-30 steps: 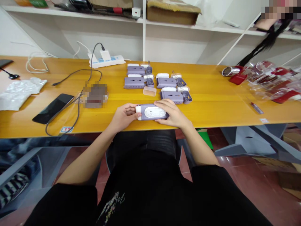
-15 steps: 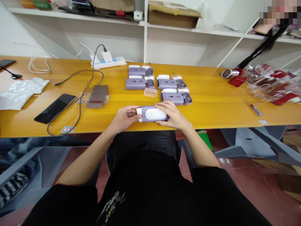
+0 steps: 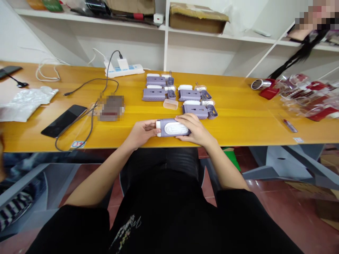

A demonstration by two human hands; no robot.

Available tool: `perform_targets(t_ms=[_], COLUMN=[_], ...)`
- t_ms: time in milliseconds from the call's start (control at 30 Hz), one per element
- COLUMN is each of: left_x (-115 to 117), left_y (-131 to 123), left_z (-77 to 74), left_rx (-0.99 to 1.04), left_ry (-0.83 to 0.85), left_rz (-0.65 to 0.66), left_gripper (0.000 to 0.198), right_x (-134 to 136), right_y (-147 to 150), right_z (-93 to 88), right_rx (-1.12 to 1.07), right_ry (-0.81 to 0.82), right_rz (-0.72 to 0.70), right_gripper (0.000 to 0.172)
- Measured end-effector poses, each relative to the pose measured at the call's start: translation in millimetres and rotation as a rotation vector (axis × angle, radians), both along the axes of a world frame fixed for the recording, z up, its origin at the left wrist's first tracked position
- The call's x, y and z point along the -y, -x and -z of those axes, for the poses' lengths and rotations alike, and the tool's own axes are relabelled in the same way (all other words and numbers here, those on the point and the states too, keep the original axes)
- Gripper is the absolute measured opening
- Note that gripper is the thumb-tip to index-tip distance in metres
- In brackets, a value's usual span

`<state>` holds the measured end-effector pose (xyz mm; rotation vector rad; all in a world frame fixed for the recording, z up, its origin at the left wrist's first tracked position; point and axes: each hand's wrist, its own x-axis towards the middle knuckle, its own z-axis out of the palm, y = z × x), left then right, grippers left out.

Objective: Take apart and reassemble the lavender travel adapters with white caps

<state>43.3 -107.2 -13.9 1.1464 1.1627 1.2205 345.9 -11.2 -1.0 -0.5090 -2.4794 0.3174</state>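
A small purple plastic case [image 3: 174, 127] with a white oval inset of textured, bristle-like dots lies level between my hands at the table's front edge. My left hand [image 3: 143, 134] pinches the white end [image 3: 158, 128] on its left side, thumb in front and fingers behind. Around the right end wraps my right hand [image 3: 194, 129], hiding that end; the fingers lie over the top and the thumb is below. Just beyond, similar purple cases [image 3: 195, 111] with white parts and small opened purple pieces [image 3: 212, 110] stand in two groups. A translucent pinkish lid [image 3: 170, 104] lies between them.
At left are a black phone [image 3: 64, 121], a dark cable [image 3: 92, 118], a blurred-out packet [image 3: 111, 107] and bubble wrap [image 3: 28, 100]. A power strip [image 3: 125, 71] sits at the back. Red packaged items [image 3: 312, 95] and a small tube [image 3: 290, 125] lie right. Part of another person shows top right.
The view has shifted slightly, so the table and its things appear a little further right. My hands keep the same hold on the purple case.
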Motion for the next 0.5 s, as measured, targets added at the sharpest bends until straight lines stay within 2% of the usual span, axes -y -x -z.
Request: perform_targets(t_ms=[133, 267, 500], left_x=[-0.6, -0.3, 4.6], left_y=[1.3, -2.1, -1.0], left_z=[1.8, 2.3, -1.5], left_rx=[0.020, -0.019, -0.002], left_ry=[0.020, -0.078, -0.112], left_rz=[-0.013, -0.034, 0.043], left_gripper=[0.074, 0.072, 0.068], right_x=[1.3, 2.7, 2.9], right_y=[1.2, 0.2, -1.1], right_z=[-3.4, -3.9, 0.0], right_rx=[-0.003, -0.039, -0.112], right_ry=[0.030, 0.040, 0.042], right_rz=[-0.012, -0.015, -0.056], right_gripper=[0.080, 0.081, 0.084])
